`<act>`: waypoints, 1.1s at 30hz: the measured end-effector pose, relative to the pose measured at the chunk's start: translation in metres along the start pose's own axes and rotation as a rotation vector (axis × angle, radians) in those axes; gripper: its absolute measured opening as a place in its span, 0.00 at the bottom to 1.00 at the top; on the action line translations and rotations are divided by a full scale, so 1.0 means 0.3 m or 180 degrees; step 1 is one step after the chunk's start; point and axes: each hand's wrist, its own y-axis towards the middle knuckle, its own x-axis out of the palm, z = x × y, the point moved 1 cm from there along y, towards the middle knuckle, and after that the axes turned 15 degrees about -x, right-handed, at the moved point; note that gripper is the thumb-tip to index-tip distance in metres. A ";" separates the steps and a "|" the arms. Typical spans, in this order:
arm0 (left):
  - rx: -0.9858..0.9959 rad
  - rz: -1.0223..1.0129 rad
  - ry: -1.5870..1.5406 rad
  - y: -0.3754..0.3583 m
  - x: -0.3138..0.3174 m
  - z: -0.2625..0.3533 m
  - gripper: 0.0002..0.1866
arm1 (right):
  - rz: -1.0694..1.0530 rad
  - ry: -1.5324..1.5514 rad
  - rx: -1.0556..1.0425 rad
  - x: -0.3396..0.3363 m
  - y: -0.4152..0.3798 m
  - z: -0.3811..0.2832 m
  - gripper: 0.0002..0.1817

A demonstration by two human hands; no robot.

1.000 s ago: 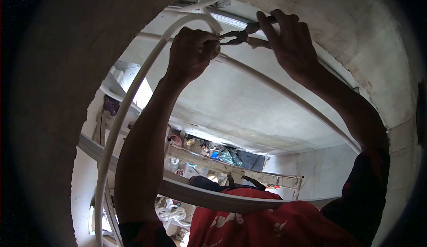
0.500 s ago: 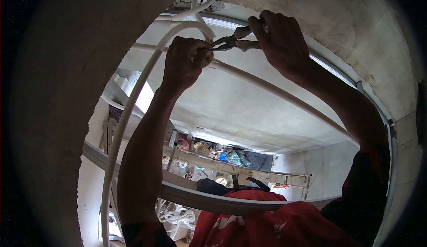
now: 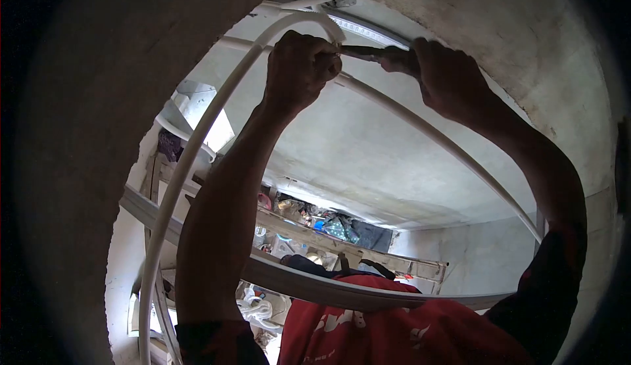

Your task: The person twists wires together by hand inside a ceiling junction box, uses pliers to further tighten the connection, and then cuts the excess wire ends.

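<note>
My right hand (image 3: pixel 453 79) is wrapped round the handles of a pair of pliers (image 3: pixel 374 54), whose jaws look closed and point left. The jaw tips touch a small spot beside the fingers of my left hand (image 3: pixel 299 69). My left hand is closed in a pinch near the end of a curved white pipe (image 3: pixel 213 105); what it holds is too small to make out. A second white pipe (image 3: pixel 427 135) runs from behind my left hand down to the right.
A metal rail (image 3: pixel 315 287) crosses below my arms. Under it are a wooden plank frame (image 3: pixel 368 256), a coil of white tubing (image 3: pixel 256 309) and assorted clutter. Rough concrete edges (image 3: pixel 197 69) surround the opening. A lit metal strip (image 3: pixel 368 31) runs above the pliers.
The pliers' handles have been squeezed together and the jaws have closed. Both hands and the curved pipe's top now appear further right in view.
</note>
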 end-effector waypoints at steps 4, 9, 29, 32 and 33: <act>0.0384 0.0424 0.0035 0.009 0.020 -0.022 0.09 | -0.1056 0.1537 0.0587 -0.096 0.038 -0.028 0.12; 0.0381 0.0573 -0.0295 -0.008 0.018 -0.016 0.09 | -0.1707 0.3724 0.2061 -0.151 0.065 -0.027 0.12; -0.0213 -0.0065 -0.0389 0.004 -0.006 0.000 0.07 | -0.0142 0.0181 0.0395 0.054 -0.009 0.111 0.17; 0.0080 0.0011 -0.0518 0.007 0.020 -0.032 0.12 | 0.0486 -0.0219 -0.0072 0.126 -0.017 0.133 0.23; 0.0218 0.0123 -0.0285 0.014 0.024 -0.032 0.11 | 0.0986 -0.0466 -0.0247 0.143 -0.005 0.126 0.24</act>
